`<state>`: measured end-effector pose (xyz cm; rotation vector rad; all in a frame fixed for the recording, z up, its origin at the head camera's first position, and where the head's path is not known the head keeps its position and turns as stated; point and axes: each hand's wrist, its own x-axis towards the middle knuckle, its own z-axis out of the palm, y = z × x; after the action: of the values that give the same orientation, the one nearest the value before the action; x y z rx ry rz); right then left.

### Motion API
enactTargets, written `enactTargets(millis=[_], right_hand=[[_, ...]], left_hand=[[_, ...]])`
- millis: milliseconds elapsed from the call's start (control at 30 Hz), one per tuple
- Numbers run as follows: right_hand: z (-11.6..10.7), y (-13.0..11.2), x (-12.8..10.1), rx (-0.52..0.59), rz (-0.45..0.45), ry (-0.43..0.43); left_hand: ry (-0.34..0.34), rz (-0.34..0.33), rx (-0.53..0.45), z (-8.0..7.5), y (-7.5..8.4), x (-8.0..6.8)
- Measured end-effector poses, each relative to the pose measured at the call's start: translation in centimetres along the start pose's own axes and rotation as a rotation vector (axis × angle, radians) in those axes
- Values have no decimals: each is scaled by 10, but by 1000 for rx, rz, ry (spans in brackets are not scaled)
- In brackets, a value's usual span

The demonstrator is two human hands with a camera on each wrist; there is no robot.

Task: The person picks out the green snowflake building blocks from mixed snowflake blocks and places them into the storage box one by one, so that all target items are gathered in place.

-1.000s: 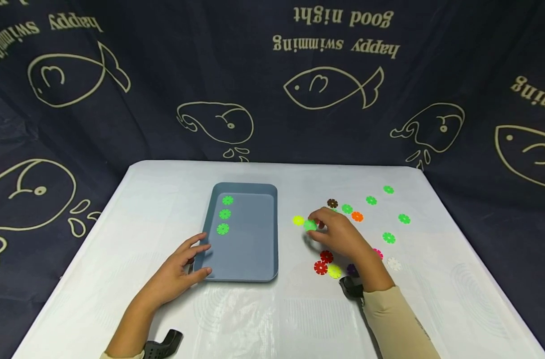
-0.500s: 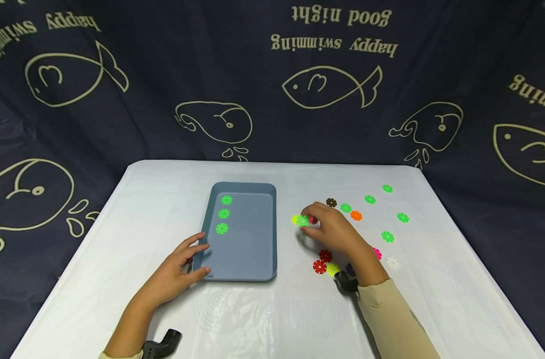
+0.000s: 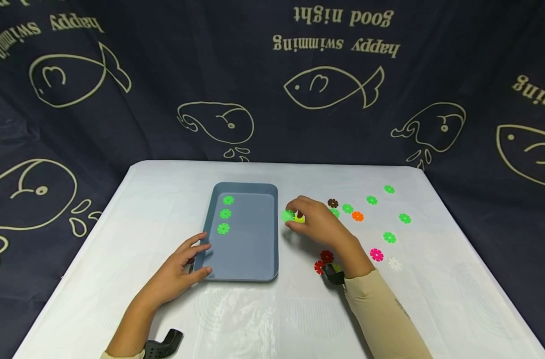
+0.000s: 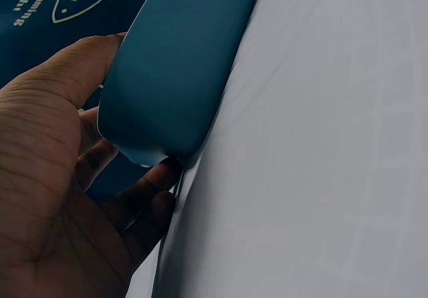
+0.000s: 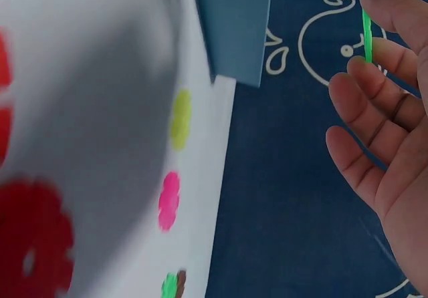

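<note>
My right hand [image 3: 319, 222] pinches a green notched interlocking disc [image 3: 287, 215] between thumb and fingertips, just right of the tray. Edge-on in the right wrist view, the same green disc [image 5: 367, 37] stands between thumb and fingers, the other fingers loosely bent. My left hand [image 3: 175, 276] holds the blue-grey tray [image 3: 254, 254] at its near left corner. Thumb and some fingers reach over the rim, while others bend against the outside wall, as the left wrist view shows beside the tray wall [image 4: 174, 71]. Three green discs [image 3: 225, 214] lie in a column on the tray's left side.
Several loose discs lie right of the tray: yellow [image 3: 300, 219], brown [image 3: 332, 203], orange [image 3: 357, 216], pink [image 3: 377, 255], white [image 3: 394, 264], red [image 3: 327, 256] and more green ones [image 3: 390, 238]. A dark cloth with fish drawings [image 3: 263, 134] hangs behind the white table [image 3: 164, 199].
My right hand has carried the green disc leftward and slightly away from me, past the yellow disc toward the tray's right edge. The left hand and tray stay put.
</note>
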<state>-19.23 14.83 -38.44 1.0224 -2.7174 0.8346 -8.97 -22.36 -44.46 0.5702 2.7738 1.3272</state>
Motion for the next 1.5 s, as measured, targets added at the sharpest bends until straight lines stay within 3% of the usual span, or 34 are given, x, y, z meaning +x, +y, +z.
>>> enactTargets(millis=[333,767,1200,1500], right_hand=[[9,-18,25,36,-82,-3],[20,-43,54,54,-109,-53],[40,-59,73,64,-165,-105],[39,-66,80,76,-156,-112]], left_hand=[[9,19,12,0,0,0],[2,-1,12,-1,-3,1],[0,5,10,0,-2,2],[-12,-6,-16,-1,-2,2]])
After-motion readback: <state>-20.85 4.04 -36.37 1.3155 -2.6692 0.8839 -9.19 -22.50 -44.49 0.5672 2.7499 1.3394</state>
